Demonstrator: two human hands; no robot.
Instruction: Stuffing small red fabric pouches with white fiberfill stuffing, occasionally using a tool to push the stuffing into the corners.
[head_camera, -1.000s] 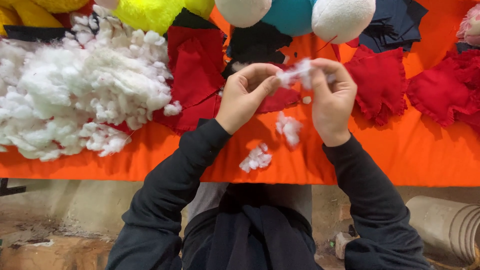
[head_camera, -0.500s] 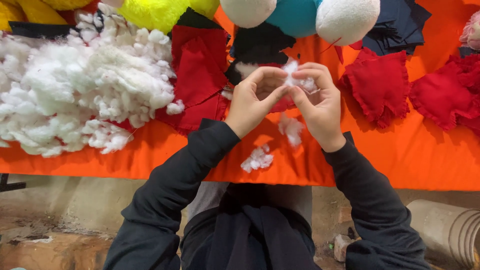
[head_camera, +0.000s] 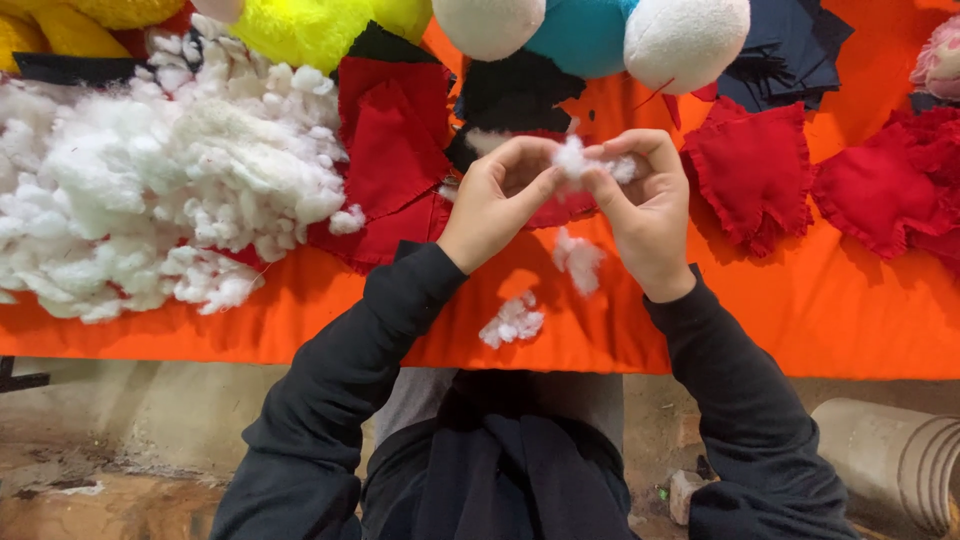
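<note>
My left hand (head_camera: 497, 201) and my right hand (head_camera: 648, 206) meet above an orange cloth-covered table (head_camera: 820, 310). Between their fingertips they pinch a small tuft of white stuffing (head_camera: 573, 160). A red fabric piece (head_camera: 560, 210) lies under the hands, partly hidden by them. Two loose white tufts rest on the orange cloth just below: one (head_camera: 578, 258) by my right wrist, another (head_camera: 512, 322) near the table's front edge. Both arms wear dark sleeves.
A big heap of white stuffing (head_camera: 150, 190) fills the left of the table. Red fabric pieces (head_camera: 395, 150) lie in the middle, stuffed red pieces (head_camera: 755, 170) at the right. Yellow plush (head_camera: 310, 30), white and teal plush balls (head_camera: 585, 30) and dark fabric (head_camera: 790, 50) sit behind.
My two hands have drawn closer together and now hold the white tuft between their fingertips; a second ago they were a little apart, pulling it.
</note>
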